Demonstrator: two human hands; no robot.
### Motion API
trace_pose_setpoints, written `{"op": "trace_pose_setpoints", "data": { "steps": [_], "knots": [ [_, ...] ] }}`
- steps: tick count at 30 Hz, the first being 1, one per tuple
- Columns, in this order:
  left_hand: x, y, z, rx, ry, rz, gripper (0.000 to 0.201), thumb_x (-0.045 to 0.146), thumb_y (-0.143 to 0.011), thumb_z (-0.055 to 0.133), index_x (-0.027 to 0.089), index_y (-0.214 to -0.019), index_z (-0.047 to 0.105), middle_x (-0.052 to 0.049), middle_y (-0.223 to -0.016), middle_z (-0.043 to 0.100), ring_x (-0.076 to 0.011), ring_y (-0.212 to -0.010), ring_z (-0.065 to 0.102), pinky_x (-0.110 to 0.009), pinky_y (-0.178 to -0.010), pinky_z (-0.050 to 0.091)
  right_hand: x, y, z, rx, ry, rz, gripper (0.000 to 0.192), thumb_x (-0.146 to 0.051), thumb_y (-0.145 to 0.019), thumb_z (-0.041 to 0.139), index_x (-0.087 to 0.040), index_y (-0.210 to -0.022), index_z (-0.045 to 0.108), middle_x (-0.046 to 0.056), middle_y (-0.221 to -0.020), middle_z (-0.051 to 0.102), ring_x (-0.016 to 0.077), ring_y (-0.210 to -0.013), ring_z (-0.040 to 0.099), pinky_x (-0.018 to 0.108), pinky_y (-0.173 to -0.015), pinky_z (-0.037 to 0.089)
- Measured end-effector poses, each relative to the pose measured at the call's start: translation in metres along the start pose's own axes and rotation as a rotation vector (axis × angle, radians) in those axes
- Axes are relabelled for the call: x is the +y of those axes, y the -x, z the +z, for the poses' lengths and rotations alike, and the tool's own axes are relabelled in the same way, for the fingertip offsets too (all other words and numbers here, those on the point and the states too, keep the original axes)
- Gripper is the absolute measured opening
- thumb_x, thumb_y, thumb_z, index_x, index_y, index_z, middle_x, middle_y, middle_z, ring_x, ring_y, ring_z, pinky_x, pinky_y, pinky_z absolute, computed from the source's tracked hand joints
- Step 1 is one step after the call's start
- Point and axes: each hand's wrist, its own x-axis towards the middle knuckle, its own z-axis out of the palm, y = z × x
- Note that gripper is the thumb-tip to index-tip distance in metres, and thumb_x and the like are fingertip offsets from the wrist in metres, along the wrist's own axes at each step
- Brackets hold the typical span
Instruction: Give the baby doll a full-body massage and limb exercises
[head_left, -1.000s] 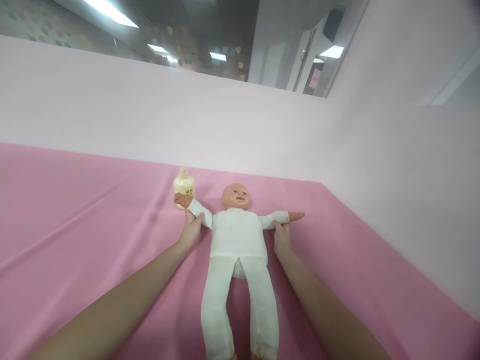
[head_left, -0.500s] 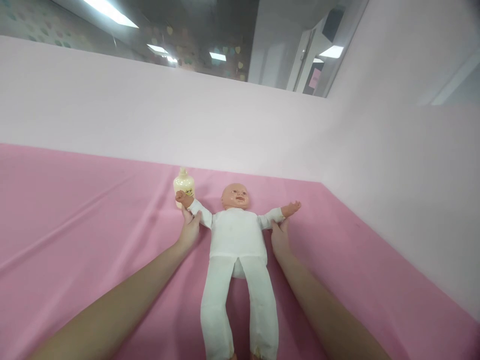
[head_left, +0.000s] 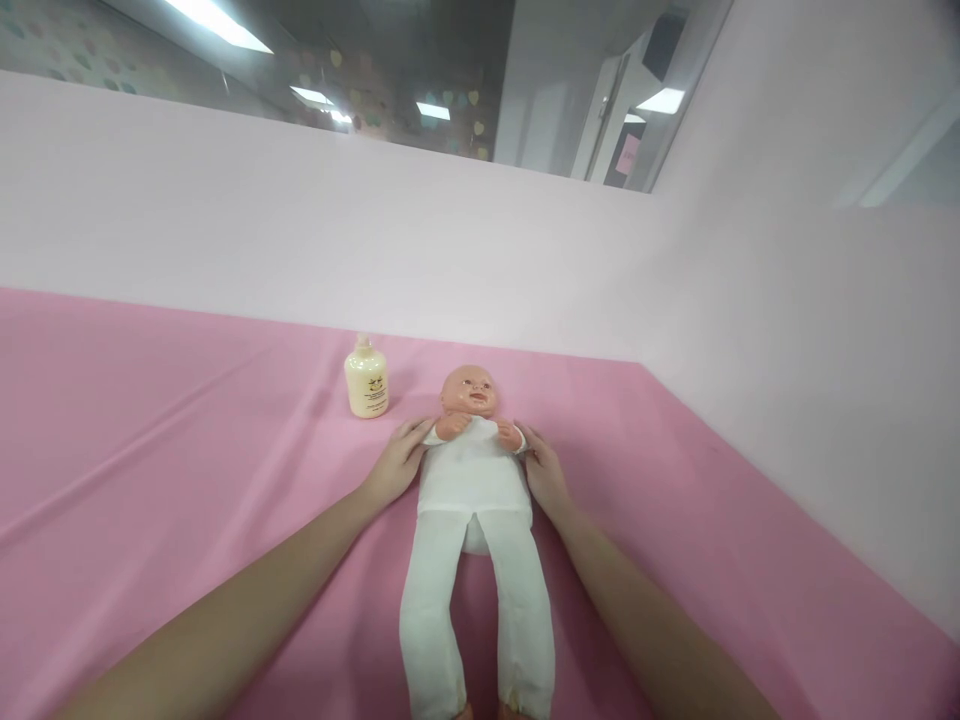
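Note:
A baby doll (head_left: 474, 480) with white cloth body and limbs lies on its back, head at the far end. Both its forearms are folded in over the chest, with the small hands near each other below the chin. On the left, my left hand (head_left: 401, 458) grips one doll arm at the bent elbow. My right hand (head_left: 543, 470) has hold of the other arm on the right side, fingers partly hidden behind the sleeve. The doll's feet are cut off by the bottom edge of the view.
A cream pump bottle (head_left: 367, 382) with dark print stands left of the doll's head, beyond my left hand. Pink sheeting (head_left: 187, 430) with creases covers the surface. A pale wall (head_left: 300, 220) rises behind and on the right, with a window or mirror (head_left: 420, 60) above.
The doll's arms were spread out to both sides; they are now bent inward over its chest. My hands moved inward with them. The bottle's label is now uncovered.

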Motion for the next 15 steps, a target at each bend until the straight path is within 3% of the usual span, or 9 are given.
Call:
{"op": "trace_pose_setpoints", "data": {
  "steps": [8, 15],
  "knots": [
    [-0.008, 0.0, 0.003, -0.024, -0.018, 0.058, 0.048, 0.021, -0.095, 0.038, 0.03, -0.14, 0.05, -0.008, -0.136, 0.052, -0.0242, -0.128, 0.047, -0.049, -0.112, 0.037, -0.004, 0.0, 0.0, 0.0, -0.022, 0.016, 0.056, -0.017, -0.076, 0.043, -0.027, -0.126, 0.064, 0.001, -0.136, 0.059, 0.0211, -0.127, 0.052, 0.043, -0.113, 0.036],
    [-0.002, -0.001, 0.0, 0.039, 0.08, -0.042, 0.048, 0.026, -0.094, 0.044, 0.026, -0.141, 0.045, -0.008, -0.139, 0.052, -0.0244, -0.131, 0.046, -0.048, -0.115, 0.032, -0.013, 0.0, 0.002, 0.035, -0.203, 0.116, 0.052, -0.021, -0.078, 0.047, -0.026, -0.128, 0.061, 0.001, -0.133, 0.062, 0.021, -0.125, 0.055, 0.042, -0.111, 0.038]
  ]
}}
